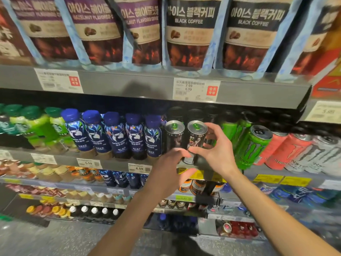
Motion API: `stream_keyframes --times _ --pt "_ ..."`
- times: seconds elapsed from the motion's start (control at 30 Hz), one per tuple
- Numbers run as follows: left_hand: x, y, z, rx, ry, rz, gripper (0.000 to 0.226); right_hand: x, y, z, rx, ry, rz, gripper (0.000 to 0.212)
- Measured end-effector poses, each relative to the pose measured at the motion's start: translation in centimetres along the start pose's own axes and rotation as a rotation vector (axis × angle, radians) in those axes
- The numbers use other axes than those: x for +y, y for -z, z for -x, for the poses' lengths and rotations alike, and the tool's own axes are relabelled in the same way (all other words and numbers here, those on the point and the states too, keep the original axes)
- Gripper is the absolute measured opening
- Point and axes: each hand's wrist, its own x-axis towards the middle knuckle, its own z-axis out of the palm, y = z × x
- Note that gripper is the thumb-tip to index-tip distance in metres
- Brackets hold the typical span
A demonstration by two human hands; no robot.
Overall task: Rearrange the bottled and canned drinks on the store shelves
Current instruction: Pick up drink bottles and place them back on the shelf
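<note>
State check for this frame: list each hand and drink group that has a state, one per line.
right hand: grips the right black can
right black can: upright, at shelf front, held
left black can: upright, on shelf, untouched
left hand: blurred below the cans, fingers curled, grip unclear
blue bottles: upright, capped, in a row
green can: upright, unopened

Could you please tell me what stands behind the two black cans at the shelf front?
More dark cans, only their tops showing; shadow hides how deep the row runs behind the black cans.
</note>
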Motion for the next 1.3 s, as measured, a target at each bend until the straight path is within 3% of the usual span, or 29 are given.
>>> stream_keyframes --times 0.23,0.37,0.53,0.67,0.77,1.07,1.17,1.3 --pt "0.6 0.0 -0.2 0.012 0.022 0.030 0.036 -0.2 -0.2 0.1 -0.025 0.002 0.020 0.073" --pt "1.8 0.0 -0.6 0.025 0.035 0.085 0.030 -1.0 0.8 1.0 -0.013 0.003 0.109 0.083" --pt "5.2 0.3 -1.8 0.103 -0.028 0.293 0.017 -2.4 4.2 3.6 0.109 0.112 0.188 0.052" --pt "9.1 -0.2 -3.1 0.151 -0.166 0.290 0.016 -2.5 8.1 5.2 0.133 0.185 0.274 0.042" --pt "12.1 -1.7 -3.8 0.163 -0.268 0.158 0.025 -2.3 11.6 6.1 0.191 0.241 0.346 0.042" --pt "23.3 -7.7 -4.3 0.247 -0.328 -0.221 0.034 -0.7 24.5 7.8 0.334 0.373 0.464 0.038" --pt "27.1 -10.3 -4.9 0.296 -0.286 -0.161 0.039 -0.5 29.8 8.0 0.356 0.430 0.507 0.039" --pt "31.2 -13.4 -5.4 0.415 -0.373 -0.098 0.038 -0.3 36.2 7.6 0.406 0.476 0.531 0.038"
